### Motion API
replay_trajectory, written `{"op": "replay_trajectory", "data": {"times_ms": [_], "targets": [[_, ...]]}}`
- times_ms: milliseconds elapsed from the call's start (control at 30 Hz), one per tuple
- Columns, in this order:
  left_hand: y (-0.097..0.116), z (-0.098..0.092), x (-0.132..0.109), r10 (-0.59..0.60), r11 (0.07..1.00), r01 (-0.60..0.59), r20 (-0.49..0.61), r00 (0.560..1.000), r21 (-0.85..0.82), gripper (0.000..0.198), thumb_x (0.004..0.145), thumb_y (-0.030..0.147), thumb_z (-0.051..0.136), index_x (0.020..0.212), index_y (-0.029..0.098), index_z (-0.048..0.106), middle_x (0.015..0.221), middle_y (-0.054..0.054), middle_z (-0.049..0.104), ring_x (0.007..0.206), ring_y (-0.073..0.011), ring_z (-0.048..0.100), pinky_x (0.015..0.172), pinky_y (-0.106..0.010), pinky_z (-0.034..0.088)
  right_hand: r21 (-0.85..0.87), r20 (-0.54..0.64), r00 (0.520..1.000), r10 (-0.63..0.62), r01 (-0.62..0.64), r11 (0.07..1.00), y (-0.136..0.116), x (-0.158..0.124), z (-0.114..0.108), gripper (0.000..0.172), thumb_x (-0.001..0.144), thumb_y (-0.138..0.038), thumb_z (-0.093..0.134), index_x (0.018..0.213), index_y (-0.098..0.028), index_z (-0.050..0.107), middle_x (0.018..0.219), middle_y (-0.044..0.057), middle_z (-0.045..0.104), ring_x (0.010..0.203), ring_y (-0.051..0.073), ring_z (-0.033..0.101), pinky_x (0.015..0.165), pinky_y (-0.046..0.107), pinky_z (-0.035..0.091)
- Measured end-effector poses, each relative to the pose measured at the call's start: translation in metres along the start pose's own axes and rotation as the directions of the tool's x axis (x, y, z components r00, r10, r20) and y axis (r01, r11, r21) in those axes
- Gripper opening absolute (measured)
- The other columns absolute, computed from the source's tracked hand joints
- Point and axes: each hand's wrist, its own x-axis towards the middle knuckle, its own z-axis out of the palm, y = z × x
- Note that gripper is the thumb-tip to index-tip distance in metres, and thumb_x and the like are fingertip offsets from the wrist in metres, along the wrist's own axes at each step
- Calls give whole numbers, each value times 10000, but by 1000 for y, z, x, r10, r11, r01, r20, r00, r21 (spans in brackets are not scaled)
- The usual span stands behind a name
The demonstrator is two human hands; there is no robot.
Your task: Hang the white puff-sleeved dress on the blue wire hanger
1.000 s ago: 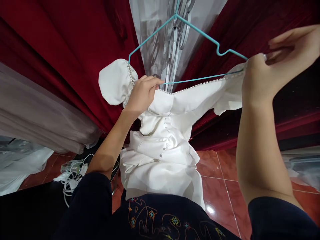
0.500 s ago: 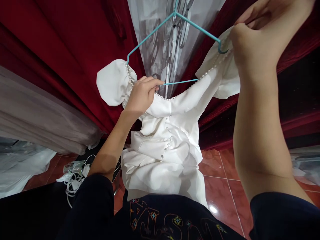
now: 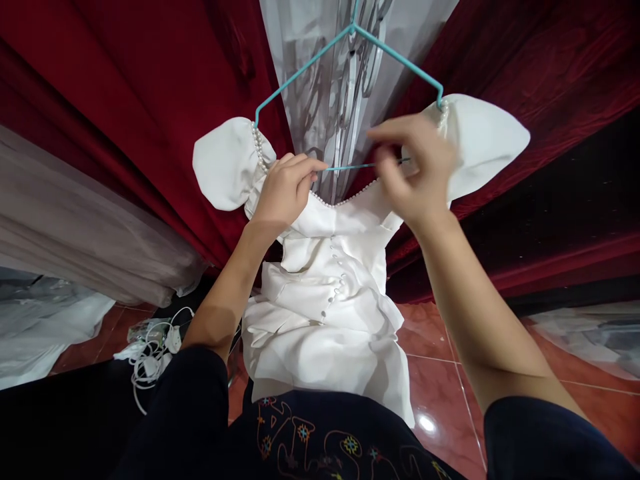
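A white dress (image 3: 330, 300) with puffed sleeves, a pearl-trimmed neckline and a row of buttons hangs on a teal wire hanger (image 3: 310, 63). Both sleeves now sit over the hanger's ends. My left hand (image 3: 285, 190) is closed on the neckline and the hanger's bottom bar near the left sleeve. My right hand (image 3: 413, 167) is at the neckline by the right sleeve (image 3: 480, 137); it is smeared by motion, with fingers partly curled, and I cannot see whether it grips the cloth.
Dark red velvet curtains (image 3: 125, 100) hang behind on both sides, with plastic-covered garments (image 3: 325, 87) between them. Grey fabric (image 3: 75, 233) drapes at the left. White cables (image 3: 150, 353) lie on the glossy red tile floor (image 3: 440, 373). More plastic-wrapped items (image 3: 590, 333) lie at the right.
My right hand pulled the right sleeve up over the hanger's right end, then let it go and came down leftward to the neckline. The left hand stayed put.
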Motion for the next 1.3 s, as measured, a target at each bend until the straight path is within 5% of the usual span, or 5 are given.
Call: {"op": "replay_trajectory", "data": {"times_ms": [100,333,600,867,1300], "targets": [[0,3,-1,-10,1000,10,1,1000,27,367,985,17,439,1078,219,730,937,-22,724,951,-244,654,919,-397,494,-208,333,936,111,-42,977,-2,-21,19,322,953,-270,537,1232,-247,696,1057,55,731,963,233,654,926,444,517],[7,4,-9,-23,996,23,3,1000,83,370,1012,52,419,1088,233,733,967,-23,745,958,-246,654,920,-397,474,-272,91,990,103,-75,959,4,-49,49,345,983,-248,441,1208,-271,701,1162,33,742,996,231,644,1024,495,431],[-4,-1,-11,46,998,-46,-15,999,34,305,1074,172,449,1223,244,704,1111,-38,749,1078,-247,680,1010,-435,507,-156,55,980,189,-178,972,-7,-39,50,339,1039,-431,491,1333,-274,550,1162,63,699,958,232,656,974,487,488],[-31,-36,1,-10,997,45,-456,890,66,263,1112,357,546,1373,348,571,1451,-36,506,1417,-257,438,1289,-510,255,-41,-56,965,254,-257,966,-16,-34,61,350,1042,-454,424,1362,-314,406,1052,66,602,975,251,644,886,463,553],[-61,-43,3,-306,946,324,-349,886,-7,335,1170,460,412,1178,206,631,1129,48,716,1052,-130,579,979,-347,430,-125,-43,973,227,-231,965,-5,-37,48,393,1056,-448,319,1407,-292,397,1043,56,578,941,221,633,926,501,537]]}}
